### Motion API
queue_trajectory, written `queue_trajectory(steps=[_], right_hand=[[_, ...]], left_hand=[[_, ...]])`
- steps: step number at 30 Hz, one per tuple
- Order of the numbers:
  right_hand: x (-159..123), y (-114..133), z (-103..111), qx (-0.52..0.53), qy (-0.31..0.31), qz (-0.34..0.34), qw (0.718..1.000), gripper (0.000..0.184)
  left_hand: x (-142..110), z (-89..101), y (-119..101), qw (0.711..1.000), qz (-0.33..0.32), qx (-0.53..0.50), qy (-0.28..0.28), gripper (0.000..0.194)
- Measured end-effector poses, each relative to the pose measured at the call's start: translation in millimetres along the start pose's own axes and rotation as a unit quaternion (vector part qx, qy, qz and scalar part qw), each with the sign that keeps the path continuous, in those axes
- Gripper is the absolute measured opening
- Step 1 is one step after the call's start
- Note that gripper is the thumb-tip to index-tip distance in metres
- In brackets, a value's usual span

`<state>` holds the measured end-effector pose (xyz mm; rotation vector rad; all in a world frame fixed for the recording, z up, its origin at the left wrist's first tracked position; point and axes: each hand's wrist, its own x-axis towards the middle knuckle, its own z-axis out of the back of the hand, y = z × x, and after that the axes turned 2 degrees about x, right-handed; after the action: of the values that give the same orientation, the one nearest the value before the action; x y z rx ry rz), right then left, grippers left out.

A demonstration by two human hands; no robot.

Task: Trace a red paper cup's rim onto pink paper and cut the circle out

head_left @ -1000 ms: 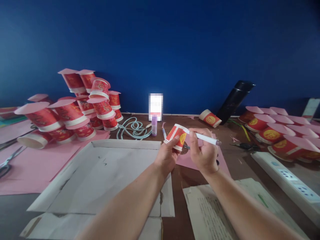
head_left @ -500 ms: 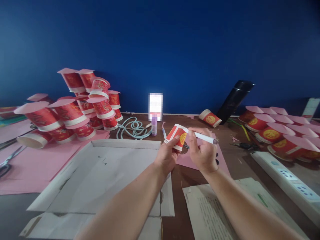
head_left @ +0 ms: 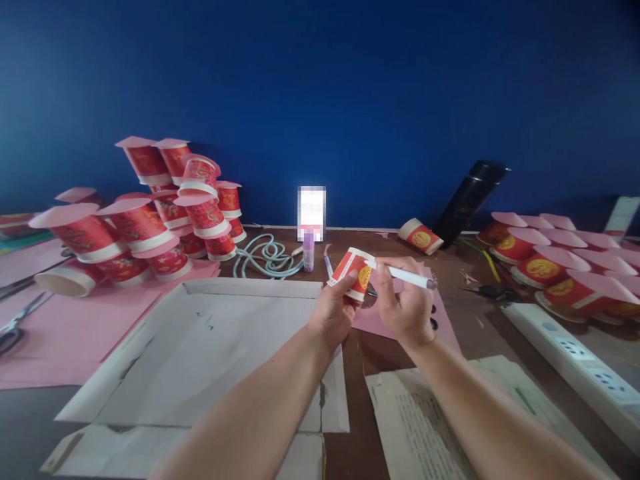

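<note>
A red and white paper cup [head_left: 345, 263] with a yellow emblem is tilted in my left hand [head_left: 334, 310], the thumb pressed along its side. My right hand [head_left: 406, 303] is closed around a white marker pen [head_left: 407, 275]. The pen's tip meets or nearly meets the cup's side by the emblem; I cannot tell which. Under my hands lies a pink paper sheet [head_left: 445, 320] with scissors on it, their dark handle loops [head_left: 434, 325] partly hidden by my right hand.
Stacked red cups with pink discs [head_left: 140, 223] stand at left, near scissors [head_left: 13, 333] and a white cardboard tray [head_left: 200, 373]. A purple glue stick [head_left: 309, 253] and coiled cord [head_left: 267, 257] sit behind. At right are a black flask [head_left: 473, 200], more cups [head_left: 543, 270] and a power strip [head_left: 575, 360].
Almost nothing differs. The pen and my right hand have shifted very slightly against the cup; my left hand keeps the same grip.
</note>
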<state>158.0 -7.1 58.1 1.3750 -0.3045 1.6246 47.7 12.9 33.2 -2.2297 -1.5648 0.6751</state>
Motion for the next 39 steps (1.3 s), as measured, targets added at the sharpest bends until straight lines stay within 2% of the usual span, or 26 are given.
queue_trajectory(steps=[7,13,25,39], right_hand=[[0.8,-0.5,0.0,-0.01,-0.001,0.009,1.0,0.01],[2.1,0.3,0.4,-0.019,-0.004,0.006,1.0,0.012],[0.1,-1.3,0.3,0.01,-0.011,0.001,1.0,0.011],[-1.3,0.6,-1.6,-0.006,0.003,-0.001,1.0,0.01]], left_hand=[[-0.5,-1.3,-0.3,1.0,0.003,0.0,-0.01,0.028],[-0.1,1.2,0.5,1.0,0.003,0.007,0.004,0.026],[-2.0,-2.5,-2.4,1.0,0.014,-0.003,-0.026,0.023],[-2.3,-4.0,-3.5,1.0,0.014,0.003,-0.011,0.022]])
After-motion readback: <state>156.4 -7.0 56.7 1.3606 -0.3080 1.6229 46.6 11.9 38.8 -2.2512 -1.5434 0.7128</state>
